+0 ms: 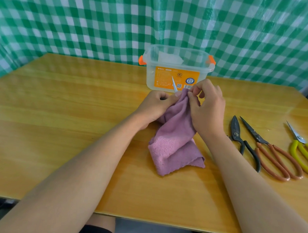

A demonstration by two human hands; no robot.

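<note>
A purple cloth [175, 141] lies bunched on the wooden table [58, 128], its upper end lifted between my hands. My left hand [155, 105] grips something wrapped in the cloth; a thin silver blade tip [174, 84] sticks up out of it, the rest hidden. My right hand [207, 108] pinches the cloth's top edge with thumb and forefinger, right beside the blade.
A clear plastic box [176, 69] with orange clips and an orange label stands just behind my hands. Three pairs of scissors lie at the right: black [238, 137], brown-handled [270, 150] and yellow-handled [304, 152]. A green checked curtain hangs behind the table.
</note>
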